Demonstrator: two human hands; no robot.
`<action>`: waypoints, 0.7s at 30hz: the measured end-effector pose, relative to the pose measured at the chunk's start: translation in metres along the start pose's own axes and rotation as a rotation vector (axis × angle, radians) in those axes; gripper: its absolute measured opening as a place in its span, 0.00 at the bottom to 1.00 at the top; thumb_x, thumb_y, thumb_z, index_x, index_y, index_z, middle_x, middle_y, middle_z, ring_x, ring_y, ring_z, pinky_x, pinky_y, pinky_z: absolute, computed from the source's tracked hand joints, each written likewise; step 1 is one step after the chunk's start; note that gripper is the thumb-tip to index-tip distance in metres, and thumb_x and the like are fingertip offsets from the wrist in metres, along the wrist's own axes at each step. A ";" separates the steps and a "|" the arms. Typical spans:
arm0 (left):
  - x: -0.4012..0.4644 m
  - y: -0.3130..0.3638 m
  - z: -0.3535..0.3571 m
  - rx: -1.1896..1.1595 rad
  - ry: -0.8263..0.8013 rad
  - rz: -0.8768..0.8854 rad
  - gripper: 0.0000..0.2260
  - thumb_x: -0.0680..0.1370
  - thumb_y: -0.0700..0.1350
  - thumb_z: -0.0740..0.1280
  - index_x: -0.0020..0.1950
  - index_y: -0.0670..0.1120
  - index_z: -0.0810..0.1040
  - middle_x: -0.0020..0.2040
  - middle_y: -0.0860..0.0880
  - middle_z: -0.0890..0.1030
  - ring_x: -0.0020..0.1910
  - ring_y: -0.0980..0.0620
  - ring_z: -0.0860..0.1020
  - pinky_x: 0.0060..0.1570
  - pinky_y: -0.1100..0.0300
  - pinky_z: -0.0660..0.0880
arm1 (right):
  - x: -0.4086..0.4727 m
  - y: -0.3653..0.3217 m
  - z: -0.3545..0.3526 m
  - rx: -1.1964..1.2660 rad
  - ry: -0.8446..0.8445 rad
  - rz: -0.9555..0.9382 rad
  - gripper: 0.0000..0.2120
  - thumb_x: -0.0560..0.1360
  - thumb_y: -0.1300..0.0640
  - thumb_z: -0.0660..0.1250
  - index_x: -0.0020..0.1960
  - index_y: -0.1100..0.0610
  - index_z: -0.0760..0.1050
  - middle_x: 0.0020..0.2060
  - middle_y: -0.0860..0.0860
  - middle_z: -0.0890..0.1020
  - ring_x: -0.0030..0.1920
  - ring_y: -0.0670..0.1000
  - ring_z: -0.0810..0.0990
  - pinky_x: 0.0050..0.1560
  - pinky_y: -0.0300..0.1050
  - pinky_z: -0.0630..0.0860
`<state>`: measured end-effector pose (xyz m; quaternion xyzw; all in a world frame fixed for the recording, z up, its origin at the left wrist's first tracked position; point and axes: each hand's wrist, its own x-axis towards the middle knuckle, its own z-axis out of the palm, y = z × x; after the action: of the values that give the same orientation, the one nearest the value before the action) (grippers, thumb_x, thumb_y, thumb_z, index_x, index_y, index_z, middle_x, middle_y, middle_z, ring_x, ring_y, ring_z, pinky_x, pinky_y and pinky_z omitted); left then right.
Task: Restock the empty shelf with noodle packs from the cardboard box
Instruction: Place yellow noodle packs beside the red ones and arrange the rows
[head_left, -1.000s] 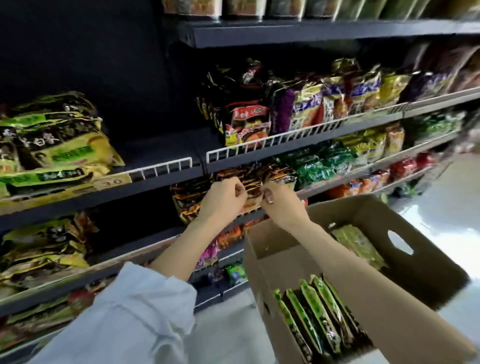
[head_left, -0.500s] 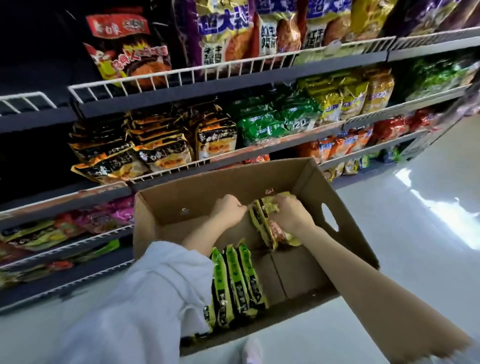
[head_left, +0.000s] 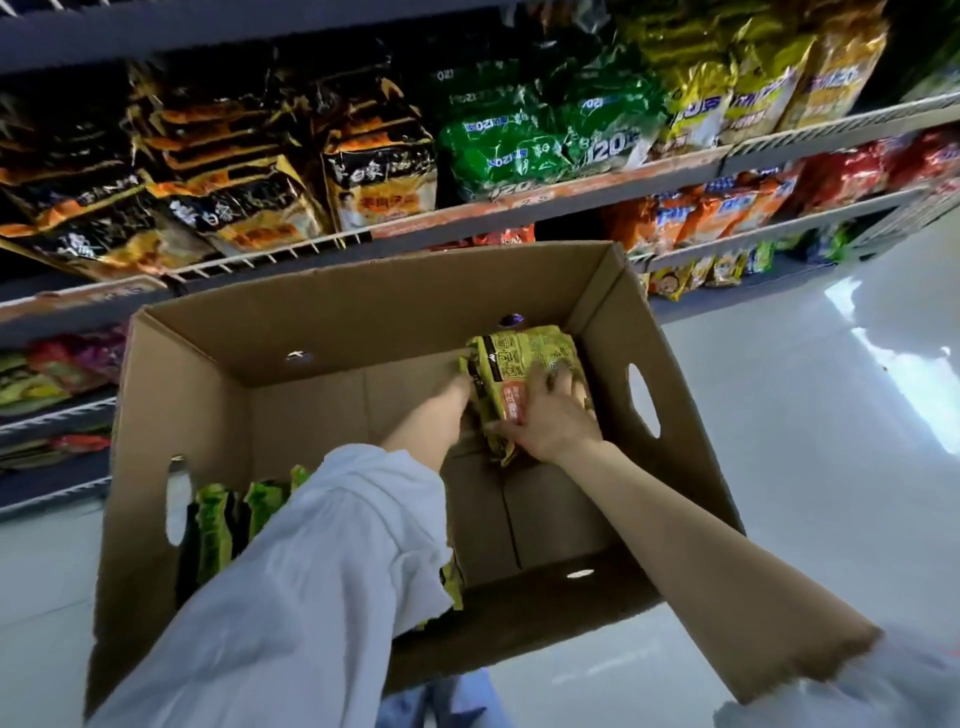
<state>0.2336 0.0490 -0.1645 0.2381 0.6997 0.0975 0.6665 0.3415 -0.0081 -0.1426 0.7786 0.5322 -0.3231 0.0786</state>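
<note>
- Left hand mostly hidden behind the packs; grip unclear.
- Right hand clamps the packs inside the box.
- Shelf bags read "120".

Black-orange packs & green bags on upper racks, red packs right, pale floor.
</note>
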 end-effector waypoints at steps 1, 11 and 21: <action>-0.001 0.000 0.001 -0.008 0.006 -0.020 0.17 0.80 0.55 0.57 0.57 0.44 0.75 0.49 0.44 0.80 0.41 0.48 0.77 0.35 0.59 0.75 | 0.002 0.001 -0.001 0.001 0.007 -0.006 0.47 0.73 0.39 0.65 0.78 0.55 0.38 0.76 0.58 0.41 0.76 0.62 0.43 0.71 0.60 0.58; -0.025 0.015 0.017 -0.013 -0.132 0.057 0.18 0.82 0.51 0.58 0.64 0.40 0.69 0.53 0.41 0.78 0.47 0.43 0.79 0.46 0.47 0.78 | -0.005 0.021 -0.025 0.272 0.091 -0.102 0.30 0.79 0.53 0.59 0.77 0.53 0.49 0.73 0.59 0.52 0.74 0.62 0.53 0.72 0.56 0.60; -0.088 0.036 -0.019 0.145 -0.296 0.335 0.11 0.81 0.39 0.52 0.55 0.40 0.72 0.44 0.40 0.78 0.40 0.45 0.79 0.45 0.54 0.78 | -0.038 -0.011 -0.060 0.168 0.287 -0.151 0.39 0.64 0.50 0.78 0.66 0.56 0.59 0.57 0.56 0.75 0.56 0.57 0.76 0.52 0.55 0.78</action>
<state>0.2219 0.0428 -0.0688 0.4099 0.5503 0.1200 0.7175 0.3489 -0.0052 -0.0710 0.7784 0.5661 -0.2566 -0.0878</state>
